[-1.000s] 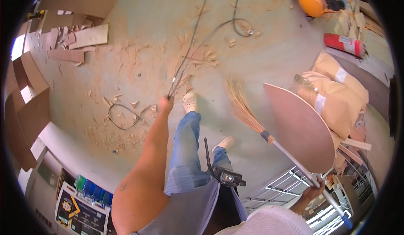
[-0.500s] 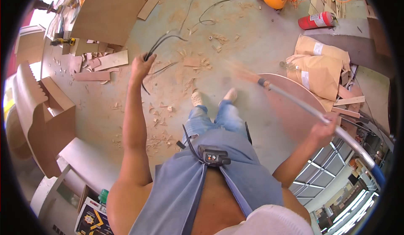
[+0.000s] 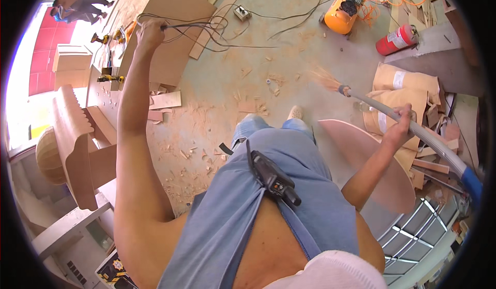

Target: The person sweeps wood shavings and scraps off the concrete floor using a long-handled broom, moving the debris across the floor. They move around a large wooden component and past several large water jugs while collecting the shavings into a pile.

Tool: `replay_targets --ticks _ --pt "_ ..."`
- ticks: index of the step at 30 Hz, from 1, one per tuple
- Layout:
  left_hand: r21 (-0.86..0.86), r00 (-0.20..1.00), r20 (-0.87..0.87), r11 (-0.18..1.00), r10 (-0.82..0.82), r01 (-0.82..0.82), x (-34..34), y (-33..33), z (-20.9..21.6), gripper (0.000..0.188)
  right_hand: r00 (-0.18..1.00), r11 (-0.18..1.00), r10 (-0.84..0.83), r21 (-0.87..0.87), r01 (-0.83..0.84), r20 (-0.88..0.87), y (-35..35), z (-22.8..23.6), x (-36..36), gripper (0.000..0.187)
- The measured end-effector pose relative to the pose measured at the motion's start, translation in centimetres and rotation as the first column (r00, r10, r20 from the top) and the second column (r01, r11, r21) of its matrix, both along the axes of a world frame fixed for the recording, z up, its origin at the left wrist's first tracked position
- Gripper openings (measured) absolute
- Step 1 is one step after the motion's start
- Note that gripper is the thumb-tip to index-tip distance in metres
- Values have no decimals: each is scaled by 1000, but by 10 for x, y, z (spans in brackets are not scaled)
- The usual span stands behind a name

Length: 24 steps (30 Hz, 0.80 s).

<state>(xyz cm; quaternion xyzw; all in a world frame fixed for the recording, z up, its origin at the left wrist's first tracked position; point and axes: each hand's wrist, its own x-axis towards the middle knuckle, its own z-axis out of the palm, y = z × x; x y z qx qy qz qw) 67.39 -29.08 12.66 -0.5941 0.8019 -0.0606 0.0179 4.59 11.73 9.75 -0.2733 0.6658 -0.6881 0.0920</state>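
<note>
My left hand (image 3: 150, 33) is closed around a bundle of thin black cable (image 3: 199, 26), held out at the upper left in front of a large brown board (image 3: 168, 46). Loops of the cable spread to the right of the fist, and one loose length stretches toward the middle of the floor. At the right, my right hand (image 3: 400, 127) grips the grey handle of a broom (image 3: 374, 103). Its straw bristles point to the upper left, and the blue end of the handle reaches the right rim of the view.
Sawdust and wood scraps (image 3: 206, 160) litter the floor. An orange air compressor (image 3: 339, 20), red fire extinguisher (image 3: 397, 40) and brown paper sacks (image 3: 408, 77) stand right. A round board (image 3: 361, 160) lies under my right arm; a scalloped wooden piece (image 3: 77, 144) sits left. Cables cross the far floor.
My left hand has moved up and left with the cable, which now spreads in wider loops. The broom remains in my right hand, its bristles slightly farther right. My view has shifted.
</note>
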Motion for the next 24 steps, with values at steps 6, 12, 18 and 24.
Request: replay_targets --ticks 6,12,18,24 --pt "-75 995 39 993 -89 92 -64 -100 -2 28 993 977 -121 178 117 12 -51 0 -22 40" --pt "-1 990 -6 990 -138 138 -139 -226 -24 31 983 938 -176 293 186 -59 -97 -10 -49 38" --pt "67 964 -39 962 -262 265 -211 -422 -59 25 915 819 -376 410 402 -146 -157 -1 -56 35" --pt "50 935 -123 939 -333 341 -317 -573 -60 26 948 724 -281 615 312 -151 -219 -7 -39 32"
